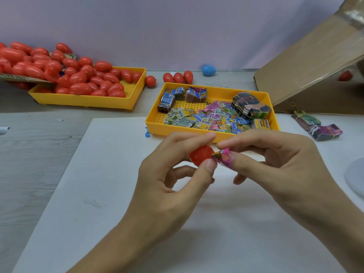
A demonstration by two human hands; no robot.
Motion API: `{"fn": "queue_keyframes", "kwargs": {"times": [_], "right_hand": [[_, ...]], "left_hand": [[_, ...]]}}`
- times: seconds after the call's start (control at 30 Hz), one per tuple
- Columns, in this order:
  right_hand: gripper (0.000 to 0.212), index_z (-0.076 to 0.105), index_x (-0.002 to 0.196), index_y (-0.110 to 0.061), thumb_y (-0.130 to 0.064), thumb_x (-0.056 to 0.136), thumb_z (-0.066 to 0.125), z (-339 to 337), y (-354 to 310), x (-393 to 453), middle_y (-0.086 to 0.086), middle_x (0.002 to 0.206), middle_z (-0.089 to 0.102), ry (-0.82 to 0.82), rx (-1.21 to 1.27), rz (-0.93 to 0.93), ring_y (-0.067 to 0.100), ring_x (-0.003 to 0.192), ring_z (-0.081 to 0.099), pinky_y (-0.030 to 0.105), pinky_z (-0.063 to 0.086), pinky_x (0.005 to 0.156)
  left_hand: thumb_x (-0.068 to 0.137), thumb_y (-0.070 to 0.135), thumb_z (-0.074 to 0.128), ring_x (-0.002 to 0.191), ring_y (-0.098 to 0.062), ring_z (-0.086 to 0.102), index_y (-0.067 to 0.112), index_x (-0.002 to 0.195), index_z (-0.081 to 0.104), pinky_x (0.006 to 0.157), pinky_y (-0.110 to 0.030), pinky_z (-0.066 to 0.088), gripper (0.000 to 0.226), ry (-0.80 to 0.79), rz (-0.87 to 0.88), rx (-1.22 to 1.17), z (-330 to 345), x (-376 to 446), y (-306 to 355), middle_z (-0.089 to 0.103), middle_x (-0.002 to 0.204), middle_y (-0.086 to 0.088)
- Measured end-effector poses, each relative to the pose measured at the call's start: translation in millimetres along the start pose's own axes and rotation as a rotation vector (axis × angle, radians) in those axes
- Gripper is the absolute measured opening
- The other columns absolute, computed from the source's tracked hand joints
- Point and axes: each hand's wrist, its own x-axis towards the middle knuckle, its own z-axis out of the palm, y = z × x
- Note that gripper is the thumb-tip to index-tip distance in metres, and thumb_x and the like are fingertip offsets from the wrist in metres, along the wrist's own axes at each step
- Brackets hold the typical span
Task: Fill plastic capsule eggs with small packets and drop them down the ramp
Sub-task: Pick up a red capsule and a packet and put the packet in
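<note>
Left grip: holds red plastic capsule egg half.
Right grip: pinches folded pink paper packet at the egg's rim.
Ahead: yellow plastic packet tray, near edge just beyond fingertips.
Below: bare white table.

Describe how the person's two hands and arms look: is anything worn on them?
Both the left hand and the right hand are bare: no gloves, rings, watch or bracelet show. The forearms are bare too, with no sleeve in view down to the picture's lower edge. The fingernails look short and unpainted.
</note>
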Motion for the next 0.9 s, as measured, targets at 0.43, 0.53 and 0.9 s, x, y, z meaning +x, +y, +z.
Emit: {"fn": "queue_keyframes", "kwargs": {"times": [0.43, 0.53, 0.9], "right_hand": [[0.017, 0.077, 0.094, -0.036, -0.035, 0.078, 0.071, -2.3, 1.8, 1.0, -0.001, 0.091, 0.075, -0.04, -0.061, 0.002, 0.015, 0.078, 0.068, 0.024, 0.053, 0.048], [0.015, 0.078, 0.09, -0.035, -0.037, 0.077, 0.071, -1.1, 2.5, 0.9, 0.0, 0.089, 0.075, -0.037, -0.049, -0.003, 0.017, 0.079, 0.068, 0.023, 0.051, 0.047], [0.014, 0.078, 0.088, -0.037, -0.037, 0.075, 0.072, -3.2, 2.2, 1.4, 0.0, 0.082, 0.073, -0.017, -0.051, -0.044, 0.01, 0.061, 0.064, 0.02, 0.048, 0.044]], "left_hand": [[0.091, 0.016, 0.056, 0.086, -0.032, 0.065, 0.017, 0.127, 0.064, 0.067, -0.027, 0.058, 0.037, -0.003, -0.026, 0.003, -1.5, 0.4, 3.0, 0.061, 0.112, -0.008], [0.091, 0.016, 0.056, 0.086, -0.033, 0.064, 0.017, 0.126, 0.066, 0.066, -0.026, 0.058, 0.036, -0.003, -0.025, 0.009, -1.9, 0.1, 3.0, 0.061, 0.111, -0.008], [0.091, 0.016, 0.057, 0.09, -0.028, 0.068, 0.021, 0.125, 0.065, 0.066, -0.035, 0.059, 0.035, -0.022, -0.017, 0.059, -1.7, -0.4, 4.6, 0.061, 0.112, -0.003]]}}
